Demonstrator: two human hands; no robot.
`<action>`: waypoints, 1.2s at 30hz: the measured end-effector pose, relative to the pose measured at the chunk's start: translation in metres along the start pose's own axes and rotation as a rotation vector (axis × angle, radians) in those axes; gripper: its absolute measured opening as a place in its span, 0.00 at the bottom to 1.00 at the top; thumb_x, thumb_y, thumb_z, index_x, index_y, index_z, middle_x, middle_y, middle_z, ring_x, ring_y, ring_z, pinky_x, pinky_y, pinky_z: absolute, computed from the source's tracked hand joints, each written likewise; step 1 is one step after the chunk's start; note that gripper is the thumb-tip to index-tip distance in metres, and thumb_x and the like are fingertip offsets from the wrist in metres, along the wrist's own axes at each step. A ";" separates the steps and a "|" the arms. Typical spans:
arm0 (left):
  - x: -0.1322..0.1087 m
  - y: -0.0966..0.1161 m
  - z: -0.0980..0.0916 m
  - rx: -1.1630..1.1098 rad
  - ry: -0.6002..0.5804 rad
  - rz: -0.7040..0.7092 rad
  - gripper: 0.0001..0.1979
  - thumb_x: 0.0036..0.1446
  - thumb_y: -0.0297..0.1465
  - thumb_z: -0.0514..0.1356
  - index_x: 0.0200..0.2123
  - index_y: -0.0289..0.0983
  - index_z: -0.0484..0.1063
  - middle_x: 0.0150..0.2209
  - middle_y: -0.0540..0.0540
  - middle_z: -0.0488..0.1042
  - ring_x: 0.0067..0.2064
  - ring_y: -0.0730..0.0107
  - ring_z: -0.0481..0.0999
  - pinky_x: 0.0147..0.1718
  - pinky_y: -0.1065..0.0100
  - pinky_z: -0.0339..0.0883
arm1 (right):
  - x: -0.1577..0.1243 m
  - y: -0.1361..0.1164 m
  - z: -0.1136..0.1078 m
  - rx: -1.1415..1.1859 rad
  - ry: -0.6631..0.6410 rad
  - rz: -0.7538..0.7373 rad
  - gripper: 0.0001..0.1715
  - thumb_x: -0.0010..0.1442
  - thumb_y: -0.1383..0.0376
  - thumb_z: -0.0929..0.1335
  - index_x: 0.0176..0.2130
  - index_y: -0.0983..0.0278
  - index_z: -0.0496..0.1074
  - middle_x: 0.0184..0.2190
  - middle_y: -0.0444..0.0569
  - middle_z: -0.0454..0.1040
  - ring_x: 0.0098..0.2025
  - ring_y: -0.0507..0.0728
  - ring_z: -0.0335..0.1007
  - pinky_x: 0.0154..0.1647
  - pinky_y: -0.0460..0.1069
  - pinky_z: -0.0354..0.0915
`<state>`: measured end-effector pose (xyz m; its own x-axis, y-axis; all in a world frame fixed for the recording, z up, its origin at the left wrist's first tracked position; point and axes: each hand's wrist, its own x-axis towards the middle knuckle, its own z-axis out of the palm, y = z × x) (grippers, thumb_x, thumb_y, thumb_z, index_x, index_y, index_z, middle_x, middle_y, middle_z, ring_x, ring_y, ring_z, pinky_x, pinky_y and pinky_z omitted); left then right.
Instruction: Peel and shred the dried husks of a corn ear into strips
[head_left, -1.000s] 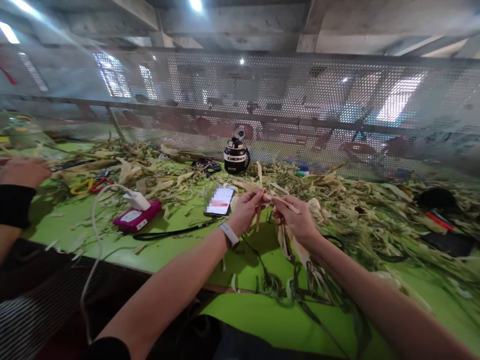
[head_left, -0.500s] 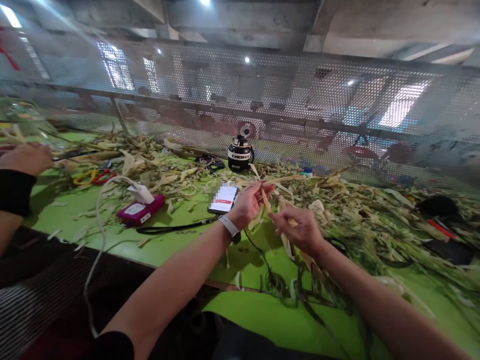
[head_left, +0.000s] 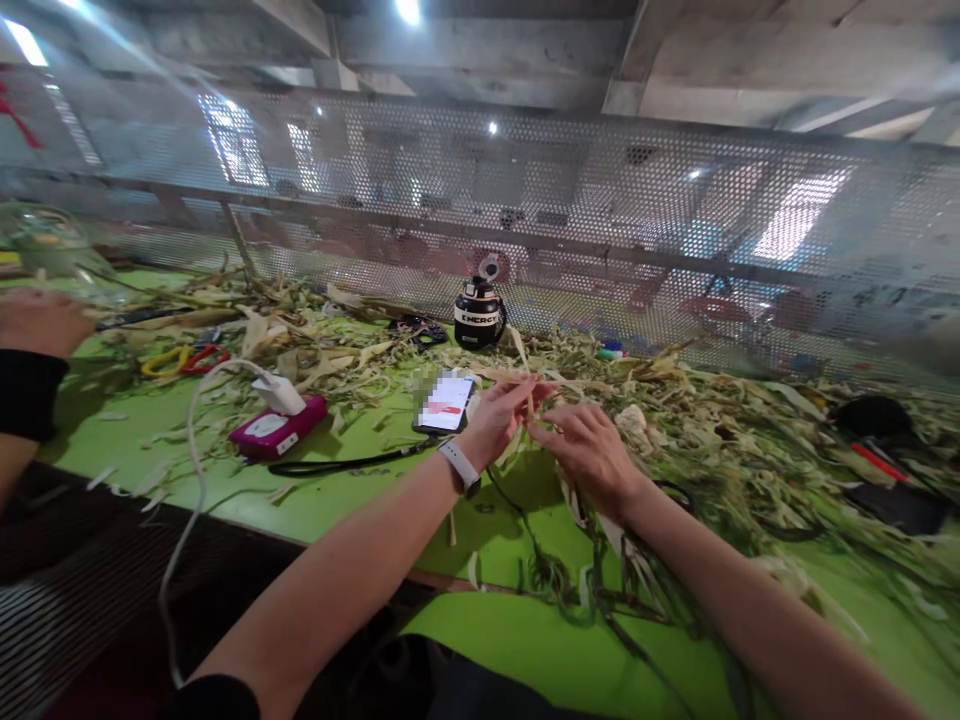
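Note:
My left hand [head_left: 496, 418], with a watch [head_left: 459, 466] on its wrist, is closed on pale, dry plant strips that look like corn husk. One strip [head_left: 519, 347] sticks up beyond its fingers. Just to the right, my right hand [head_left: 592, 455] bends its thumb and forefinger toward the same husk strip and seems to pinch its lower part; its other fingers are loosely extended. The exact fingertip contact is too small to make out. More husk strips [head_left: 574, 500] hang beneath my right hand. Close by on the left lies a phone [head_left: 446, 402] with a lit screen.
Loose husk [head_left: 697, 430] covers the green table [head_left: 360, 520]. A black bottle [head_left: 477, 318] stands behind the phone. Left are a magenta power block [head_left: 277, 428] with a white charger and cable, scissors [head_left: 169, 362] and another person's hand [head_left: 45, 320]. A perforated screen [head_left: 420, 210] rises behind.
My right hand has turned and its fingers have loosened and stretched toward my left hand. My left hand stays with the husk. The other person's hand has shifted slightly left.

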<state>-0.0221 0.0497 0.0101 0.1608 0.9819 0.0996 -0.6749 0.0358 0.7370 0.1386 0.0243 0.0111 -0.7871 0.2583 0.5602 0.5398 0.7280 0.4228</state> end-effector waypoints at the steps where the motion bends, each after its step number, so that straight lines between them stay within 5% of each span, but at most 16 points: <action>1: 0.000 -0.002 0.000 0.011 -0.003 0.004 0.09 0.42 0.31 0.68 0.29 0.35 0.75 0.28 0.47 0.77 0.36 0.70 0.75 0.39 0.69 0.64 | 0.000 -0.001 0.000 0.022 0.001 -0.011 0.17 0.61 0.68 0.63 0.50 0.57 0.69 0.41 0.50 0.72 0.44 0.57 0.61 0.44 0.52 0.58; 6: 0.001 -0.007 -0.006 0.078 0.011 0.003 0.12 0.36 0.33 0.71 0.27 0.35 0.76 0.27 0.50 0.75 0.30 0.75 0.72 0.32 0.71 0.62 | 0.002 -0.005 -0.001 0.136 0.052 0.084 0.17 0.61 0.67 0.63 0.49 0.55 0.70 0.41 0.48 0.72 0.44 0.57 0.62 0.46 0.52 0.58; 13: 0.002 -0.007 -0.007 0.135 -0.122 0.028 0.11 0.37 0.30 0.70 0.28 0.35 0.78 0.34 0.47 0.77 0.36 0.75 0.72 0.40 0.72 0.61 | 0.014 -0.001 -0.001 0.350 0.385 0.618 0.09 0.62 0.63 0.63 0.39 0.60 0.72 0.38 0.51 0.73 0.43 0.58 0.67 0.45 0.53 0.62; 20: -0.001 -0.006 -0.002 0.159 -0.126 -0.006 0.04 0.40 0.27 0.66 0.25 0.34 0.76 0.31 0.48 0.76 0.36 0.73 0.72 0.41 0.71 0.62 | 0.010 0.002 0.007 0.477 0.245 0.779 0.10 0.62 0.60 0.61 0.39 0.61 0.68 0.36 0.51 0.75 0.37 0.58 0.72 0.38 0.51 0.65; 30: -0.007 -0.006 -0.004 0.376 -0.144 0.017 0.16 0.39 0.34 0.69 0.33 0.37 0.75 0.32 0.49 0.75 0.33 0.75 0.73 0.31 0.74 0.64 | 0.012 -0.002 0.007 0.492 0.204 0.882 0.10 0.62 0.59 0.59 0.37 0.62 0.64 0.30 0.50 0.74 0.27 0.56 0.70 0.30 0.48 0.62; 36: 0.001 0.000 -0.009 0.394 0.021 0.156 0.16 0.37 0.33 0.70 0.32 0.35 0.72 0.29 0.49 0.75 0.31 0.73 0.74 0.32 0.71 0.66 | 0.012 0.002 0.010 0.767 0.145 1.012 0.17 0.58 0.57 0.64 0.43 0.63 0.61 0.20 0.41 0.70 0.19 0.53 0.66 0.24 0.47 0.60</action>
<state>-0.0281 0.0526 0.0042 0.0613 0.9737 0.2196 -0.3620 -0.1834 0.9140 0.1273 0.0352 0.0119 -0.0621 0.8739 0.4822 0.5285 0.4386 -0.7269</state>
